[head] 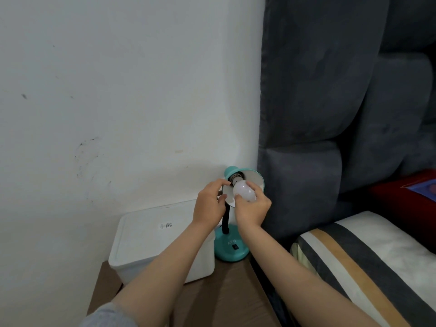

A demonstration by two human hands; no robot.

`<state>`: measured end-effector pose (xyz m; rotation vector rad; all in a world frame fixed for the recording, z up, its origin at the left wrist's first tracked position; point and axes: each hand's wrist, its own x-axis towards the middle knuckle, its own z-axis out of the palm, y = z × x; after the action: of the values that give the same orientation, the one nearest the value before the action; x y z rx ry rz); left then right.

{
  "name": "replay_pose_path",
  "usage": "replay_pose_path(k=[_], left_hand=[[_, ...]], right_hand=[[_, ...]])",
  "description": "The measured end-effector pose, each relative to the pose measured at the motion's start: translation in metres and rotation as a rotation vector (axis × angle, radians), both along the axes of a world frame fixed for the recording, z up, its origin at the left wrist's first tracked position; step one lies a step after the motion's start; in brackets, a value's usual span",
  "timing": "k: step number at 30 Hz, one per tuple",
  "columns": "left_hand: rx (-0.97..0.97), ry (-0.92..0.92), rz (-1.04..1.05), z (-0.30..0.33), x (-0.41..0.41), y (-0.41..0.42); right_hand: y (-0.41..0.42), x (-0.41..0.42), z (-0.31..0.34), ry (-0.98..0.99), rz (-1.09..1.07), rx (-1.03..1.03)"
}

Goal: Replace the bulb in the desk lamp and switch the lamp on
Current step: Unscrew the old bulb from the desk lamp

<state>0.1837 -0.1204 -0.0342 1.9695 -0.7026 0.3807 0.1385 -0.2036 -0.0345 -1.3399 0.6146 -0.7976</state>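
A teal desk lamp stands on the wooden bedside table, its round base (231,249) carrying a black switch (235,247). The shade (256,179) is tipped toward me, white inside. A white bulb (244,191) sits at the shade's mouth with its metal thread at the socket (236,177). My right hand (252,207) is closed around the bulb from below. My left hand (210,204) grips the shade's left rim. The bulb is unlit.
A white lidded plastic box (151,237) sits on the table (226,296) just left of the lamp. A white wall is behind. A grey padded headboard (330,102) and a striped pillow (368,263) lie to the right.
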Motion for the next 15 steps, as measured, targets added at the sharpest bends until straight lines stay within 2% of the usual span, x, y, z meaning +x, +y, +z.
replay_pose_path(k=[3,9,15], left_hand=[[-0.008,0.001,-0.001,-0.0005,-0.0012,-0.0013],[-0.008,0.005,0.005,-0.0008,-0.0019,-0.0011],[-0.008,0.004,0.002,-0.0009,-0.0009,-0.0004]], right_hand=[[0.0028,-0.0036,0.0002,-0.008,-0.007,-0.026],[0.0046,0.0028,0.0045,0.047,-0.051,0.123],[0.0027,-0.0020,0.0056,0.004,0.013,0.024]])
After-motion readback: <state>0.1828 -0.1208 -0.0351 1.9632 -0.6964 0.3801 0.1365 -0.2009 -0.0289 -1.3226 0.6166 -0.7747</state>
